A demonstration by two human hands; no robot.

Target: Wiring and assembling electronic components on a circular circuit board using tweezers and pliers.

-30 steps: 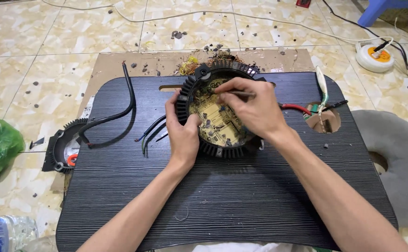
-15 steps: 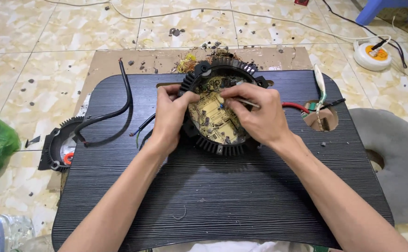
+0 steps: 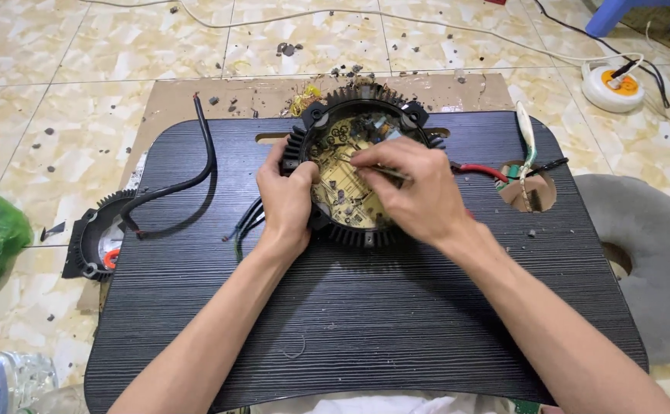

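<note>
Finned black housing, round with a yellowed circuit board inside, is set on the dark ribbed desk. Its left rim is clasped by the left hand. A thin tool is pinched in the right hand over the board.

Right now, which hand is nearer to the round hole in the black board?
Right. The right hand works over the circuit board, a short way left of the round hole. The left hand grips the finned housing's far left edge.
</note>
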